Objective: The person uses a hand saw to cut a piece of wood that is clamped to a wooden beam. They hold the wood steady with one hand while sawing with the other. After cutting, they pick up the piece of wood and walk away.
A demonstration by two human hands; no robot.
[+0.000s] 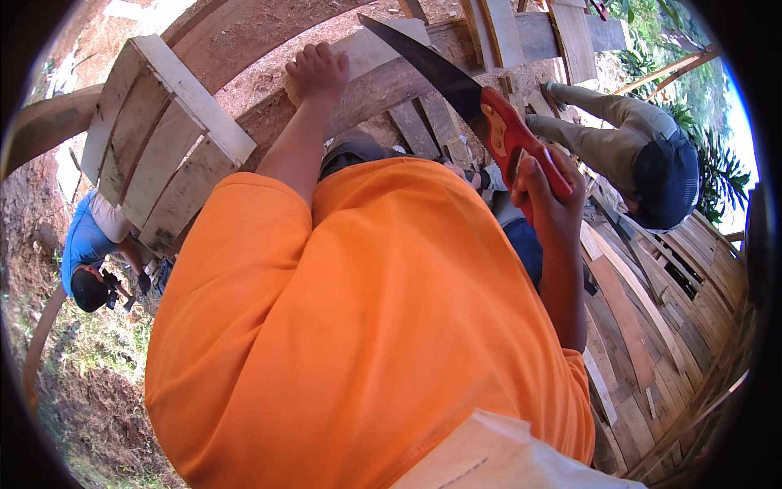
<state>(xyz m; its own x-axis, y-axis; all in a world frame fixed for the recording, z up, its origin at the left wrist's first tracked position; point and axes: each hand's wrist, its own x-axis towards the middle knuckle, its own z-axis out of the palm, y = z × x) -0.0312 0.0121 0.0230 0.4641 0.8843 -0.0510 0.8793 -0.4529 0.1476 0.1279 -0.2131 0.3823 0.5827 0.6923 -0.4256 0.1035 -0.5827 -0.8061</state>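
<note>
My right hand point(555, 181) is closed round the red handle of a handsaw point(498, 126), held raised on the right. Its dark, curved, toothed blade points up and to the left, apart from the wood below it. Farther forward, my left hand point(318, 75) presses on the end of a pale wooden board point(379, 50), its fingers bent over the edge. That board lies against a long, darker beam point(383, 88). My orange sleeves and shirt fill the middle of the view.
A slatted wooden panel point(159, 134) stands at the left, with a person in blue point(91, 236) beyond it. Another person in a dark cap point(664, 175) bends over at the right. Loose planks point(631, 318) cover the lower right. Upright boards point(497, 33) stand ahead.
</note>
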